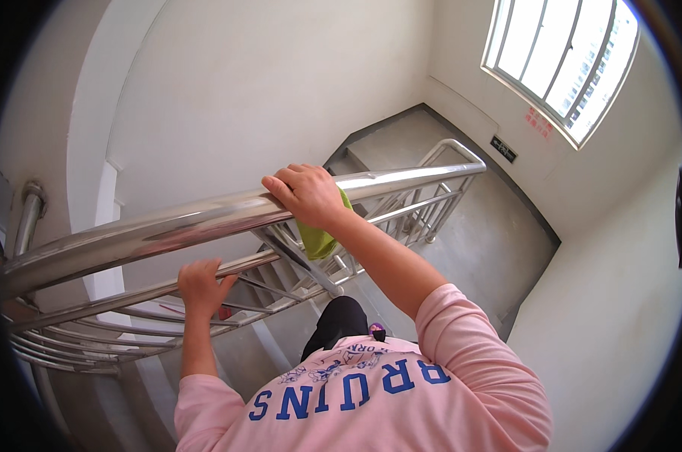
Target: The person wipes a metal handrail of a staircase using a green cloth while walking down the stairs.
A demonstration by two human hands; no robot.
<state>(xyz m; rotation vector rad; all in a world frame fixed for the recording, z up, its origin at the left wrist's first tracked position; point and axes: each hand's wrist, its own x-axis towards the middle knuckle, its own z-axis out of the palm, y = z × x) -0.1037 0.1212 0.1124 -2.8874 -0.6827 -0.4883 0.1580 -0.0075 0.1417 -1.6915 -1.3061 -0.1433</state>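
Note:
My right hand (310,195) presses a green cloth (320,242) over the top of a shiny metal handrail (165,226). Part of the cloth hangs below the rail, and the rest is hidden under the palm. Lower and to the left, my left hand (202,285) is wrapped around a thinner metal rail (120,299) of the same stair railing. The fingers on its far side are partly hidden.
Grey stairs (245,361) descend on the near side of the railing to a landing (465,243). White walls (273,73) enclose the stairwell. A barred window (561,56) sits above a dark exit sign (503,148). Another metal rail (29,220) is fixed at the far left.

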